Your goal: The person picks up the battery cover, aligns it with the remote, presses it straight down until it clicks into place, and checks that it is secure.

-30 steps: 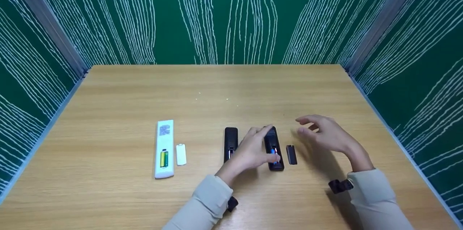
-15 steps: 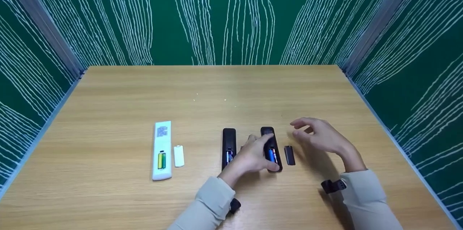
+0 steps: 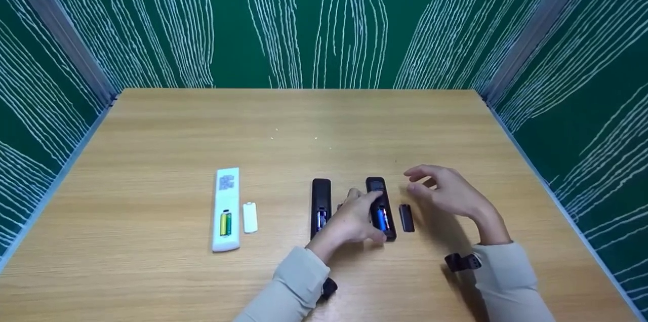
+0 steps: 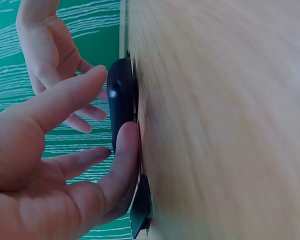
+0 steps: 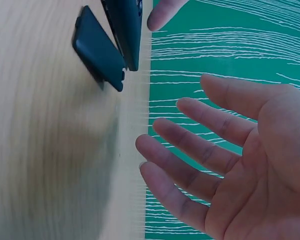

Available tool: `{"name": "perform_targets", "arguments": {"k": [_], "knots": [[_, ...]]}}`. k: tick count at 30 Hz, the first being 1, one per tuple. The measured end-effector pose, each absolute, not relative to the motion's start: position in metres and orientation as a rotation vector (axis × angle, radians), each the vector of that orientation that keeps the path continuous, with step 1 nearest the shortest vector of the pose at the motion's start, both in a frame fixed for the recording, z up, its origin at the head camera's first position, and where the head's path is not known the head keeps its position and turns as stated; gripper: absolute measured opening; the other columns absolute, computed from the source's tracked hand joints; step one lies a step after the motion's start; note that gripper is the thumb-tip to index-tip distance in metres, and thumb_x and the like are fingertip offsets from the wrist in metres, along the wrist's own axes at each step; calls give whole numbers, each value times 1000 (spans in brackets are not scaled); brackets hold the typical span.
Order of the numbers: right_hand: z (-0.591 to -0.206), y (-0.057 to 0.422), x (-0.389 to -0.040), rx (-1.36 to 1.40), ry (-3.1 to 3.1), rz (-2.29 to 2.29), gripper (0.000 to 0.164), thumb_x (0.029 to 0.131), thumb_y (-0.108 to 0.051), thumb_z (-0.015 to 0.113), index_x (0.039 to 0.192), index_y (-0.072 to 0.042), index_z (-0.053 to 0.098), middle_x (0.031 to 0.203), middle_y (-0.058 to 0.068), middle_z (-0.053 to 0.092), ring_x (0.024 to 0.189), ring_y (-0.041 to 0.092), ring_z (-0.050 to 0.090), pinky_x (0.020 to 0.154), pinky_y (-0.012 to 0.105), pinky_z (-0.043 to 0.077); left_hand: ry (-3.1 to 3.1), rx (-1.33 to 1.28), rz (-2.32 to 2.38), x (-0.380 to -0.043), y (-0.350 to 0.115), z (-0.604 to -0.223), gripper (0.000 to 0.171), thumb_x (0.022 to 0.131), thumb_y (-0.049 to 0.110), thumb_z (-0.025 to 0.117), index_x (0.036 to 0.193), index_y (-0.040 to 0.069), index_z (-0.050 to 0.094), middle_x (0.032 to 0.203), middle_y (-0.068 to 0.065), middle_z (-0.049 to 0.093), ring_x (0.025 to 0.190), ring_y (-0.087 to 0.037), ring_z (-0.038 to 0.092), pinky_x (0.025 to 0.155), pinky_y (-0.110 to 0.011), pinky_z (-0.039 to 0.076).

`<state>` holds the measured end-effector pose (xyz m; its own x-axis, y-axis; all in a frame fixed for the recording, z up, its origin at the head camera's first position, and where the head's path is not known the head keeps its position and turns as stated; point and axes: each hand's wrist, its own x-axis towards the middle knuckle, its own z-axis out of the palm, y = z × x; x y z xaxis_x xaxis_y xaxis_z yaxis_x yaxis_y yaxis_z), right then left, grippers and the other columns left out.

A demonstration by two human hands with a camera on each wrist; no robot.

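Observation:
Two black remote controls lie back side up on the table, their battery bays uncovered. My left hand [image 3: 349, 220] holds the right-hand remote control [image 3: 375, 183], thumb at its near end and a fingertip on its back. Blue batteries [image 3: 382, 219] show in its bay. In the left wrist view, the fingers lie against the sides of that remote's dark body [image 4: 121, 95]. A small black battery cover [image 3: 406, 218] rests just right of it. Beyond the cover, my right hand [image 3: 450, 188] hovers over the table, fingers loosely bent and holding nothing; its palm [image 5: 285, 145] shows in the right wrist view.
The other black remote control [image 3: 321, 193] is partly hidden by my left hand and also has batteries in it. Farther left lie a white remote [image 3: 226, 195] with green-yellow batteries and its white cover [image 3: 250, 217]. Tiny white specks [image 3: 315, 138] dot the table [image 3: 202, 124].
My left thumb has shifted from over the batteries to the near end of the remote control, and the fingertip lies lower on its back. My right hand has drifted slightly left.

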<state>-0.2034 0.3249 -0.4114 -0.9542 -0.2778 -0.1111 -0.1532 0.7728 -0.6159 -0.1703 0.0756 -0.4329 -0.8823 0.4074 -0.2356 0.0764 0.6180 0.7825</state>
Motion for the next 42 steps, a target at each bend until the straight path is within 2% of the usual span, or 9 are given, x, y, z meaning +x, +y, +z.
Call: {"name": "perform_targets", "arguments": {"k": [6, 8, 11, 20, 29, 34, 42], "knots": [[-413, 322, -204, -350, 2778, -942, 43, 107, -31, 64, 144, -10, 64, 138, 18, 66, 120, 37, 64, 101, 57, 56, 2444, 393, 1172, -171, 75, -434, 103, 72, 0, 94, 162, 16, 47, 142, -8, 45, 95, -17, 58, 92, -31, 56], [-413, 321, -203, -361, 2777, -943, 43, 107, -31, 64, 143, -9, 64, 137, 18, 67, 119, 38, 65, 100, 57, 57, 2456, 402, 1157, -172, 76, -435, 101, 72, -1, 94, 161, 16, 47, 141, -8, 45, 97, -18, 58, 92, -31, 56], [-415, 321, -203, -385, 2770, -942, 42, 107, -30, 65, 142, -8, 65, 135, 19, 67, 118, 39, 66, 99, 58, 57, 2493, 413, 1109, -173, 77, -435, 99, 73, 1, 94, 160, 17, 49, 141, -7, 46, 107, -21, 56, 98, -32, 54], [-422, 328, -199, -378, 2748, -953, 37, 105, -27, 68, 137, -9, 68, 128, 15, 70, 114, 35, 67, 98, 54, 58, 2523, 390, 1057, -172, 80, -436, 99, 75, 4, 94, 161, 20, 48, 145, -7, 47, 115, -24, 58, 99, -35, 56], [-427, 331, -201, -380, 2723, -941, 26, 103, -24, 71, 125, -10, 73, 116, 10, 72, 106, 28, 67, 92, 41, 55, 2514, 385, 1078, -171, 79, -433, 101, 73, 3, 94, 162, 19, 47, 147, -9, 46, 115, -26, 59, 98, -35, 57], [-431, 329, -202, -390, 2693, -924, 21, 102, -21, 72, 121, -12, 74, 110, 6, 72, 100, 23, 65, 89, 38, 54, 2499, 391, 1092, -170, 78, -433, 102, 73, 2, 94, 162, 19, 46, 146, -8, 46, 110, -24, 59, 95, -33, 58], [-433, 326, -202, -445, 2640, -959, 19, 100, -17, 74, 117, -9, 75, 107, 3, 74, 98, 21, 65, 88, 35, 53, 2522, 447, 1113, -172, 77, -434, 99, 71, 0, 94, 159, 12, 50, 137, -10, 48, 112, -27, 56, 99, -34, 55]]}}
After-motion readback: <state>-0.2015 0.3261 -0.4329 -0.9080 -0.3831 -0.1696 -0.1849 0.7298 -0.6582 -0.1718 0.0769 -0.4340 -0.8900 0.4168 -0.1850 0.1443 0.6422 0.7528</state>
